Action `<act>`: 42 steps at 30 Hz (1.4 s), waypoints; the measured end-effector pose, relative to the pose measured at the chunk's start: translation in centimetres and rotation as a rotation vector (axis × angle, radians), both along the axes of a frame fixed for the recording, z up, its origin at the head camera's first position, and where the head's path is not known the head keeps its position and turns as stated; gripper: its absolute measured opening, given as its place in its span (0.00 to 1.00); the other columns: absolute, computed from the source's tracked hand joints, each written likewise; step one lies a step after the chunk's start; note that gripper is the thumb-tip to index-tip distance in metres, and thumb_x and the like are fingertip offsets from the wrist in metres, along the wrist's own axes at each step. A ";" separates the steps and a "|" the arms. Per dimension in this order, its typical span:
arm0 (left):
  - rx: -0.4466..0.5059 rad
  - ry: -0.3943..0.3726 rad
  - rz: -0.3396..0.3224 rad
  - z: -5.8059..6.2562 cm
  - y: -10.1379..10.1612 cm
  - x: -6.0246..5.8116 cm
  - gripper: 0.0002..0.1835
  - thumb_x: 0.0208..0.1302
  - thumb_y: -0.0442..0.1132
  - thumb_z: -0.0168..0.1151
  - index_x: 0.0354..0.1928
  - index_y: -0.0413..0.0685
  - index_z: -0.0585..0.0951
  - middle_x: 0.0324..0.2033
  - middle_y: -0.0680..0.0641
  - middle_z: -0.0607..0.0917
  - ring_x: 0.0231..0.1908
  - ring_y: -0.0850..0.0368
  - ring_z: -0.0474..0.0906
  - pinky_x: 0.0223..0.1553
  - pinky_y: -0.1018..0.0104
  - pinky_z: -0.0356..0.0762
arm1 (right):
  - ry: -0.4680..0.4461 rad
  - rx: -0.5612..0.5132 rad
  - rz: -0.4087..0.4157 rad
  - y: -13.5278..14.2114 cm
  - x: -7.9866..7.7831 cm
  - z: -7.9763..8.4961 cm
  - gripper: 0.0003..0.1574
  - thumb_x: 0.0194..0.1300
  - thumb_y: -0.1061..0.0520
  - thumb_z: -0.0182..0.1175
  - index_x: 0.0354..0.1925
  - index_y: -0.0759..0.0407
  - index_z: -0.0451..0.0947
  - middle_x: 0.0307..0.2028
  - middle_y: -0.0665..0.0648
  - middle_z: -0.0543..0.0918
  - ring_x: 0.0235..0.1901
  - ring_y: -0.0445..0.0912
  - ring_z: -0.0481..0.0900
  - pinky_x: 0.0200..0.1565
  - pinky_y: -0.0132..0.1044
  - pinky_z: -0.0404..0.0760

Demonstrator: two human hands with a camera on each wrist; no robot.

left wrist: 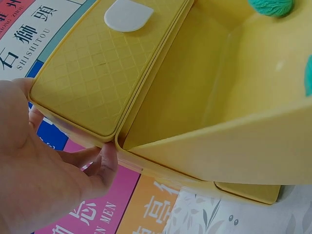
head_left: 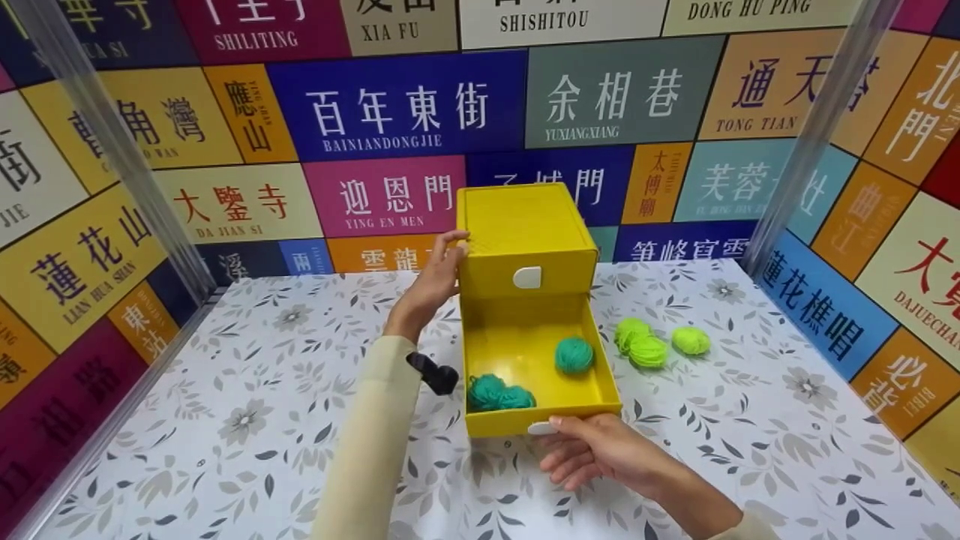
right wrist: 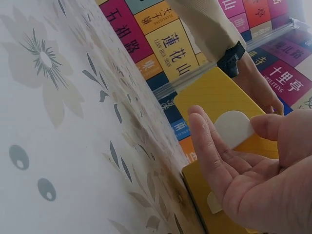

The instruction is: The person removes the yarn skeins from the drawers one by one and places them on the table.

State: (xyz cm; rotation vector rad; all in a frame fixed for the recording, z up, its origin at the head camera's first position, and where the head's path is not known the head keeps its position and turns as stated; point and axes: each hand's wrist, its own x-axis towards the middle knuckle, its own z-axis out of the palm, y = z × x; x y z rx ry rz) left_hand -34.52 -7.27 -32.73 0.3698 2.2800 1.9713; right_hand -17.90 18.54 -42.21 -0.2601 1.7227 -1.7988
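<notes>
My left hand (head_left: 435, 281) holds the left side of a yellow drawer box (head_left: 525, 217) by its upper section. A drawer (head_left: 517, 330) is pulled out beneath that section. Inside it, teal yarn balls (head_left: 574, 355) lie at the right and in the near left corner. My right hand (head_left: 604, 450) is at the drawer's front, its thumb touching the white tab (head_left: 541, 428) and its fingers extended below. In the right wrist view, the thumb (right wrist: 265, 126) and fingers stand apart beside the tab (right wrist: 234, 129). Lower down, another yellow drawer front (right wrist: 195, 185) with a tab shows.
Several yellow-green yarn balls (head_left: 641, 343) lie on the table to the right of the box. A floral cloth (head_left: 247, 420) covers the table. Colourful panels with printed characters (head_left: 397, 101) surround it, and clear corner posts (head_left: 795, 135) stand at the back.
</notes>
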 end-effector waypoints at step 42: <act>-0.045 0.020 0.011 -0.2 -0.1 -0.1 0.20 0.79 0.50 0.37 0.69 0.60 0.59 0.68 0.42 0.66 0.69 0.46 0.67 0.71 0.40 0.64 | 0.441 0.422 -0.121 -6.1 -4.8 6.3 0.25 0.63 0.49 0.69 0.56 0.56 0.82 0.52 0.55 0.85 0.50 0.47 0.82 0.57 0.42 0.81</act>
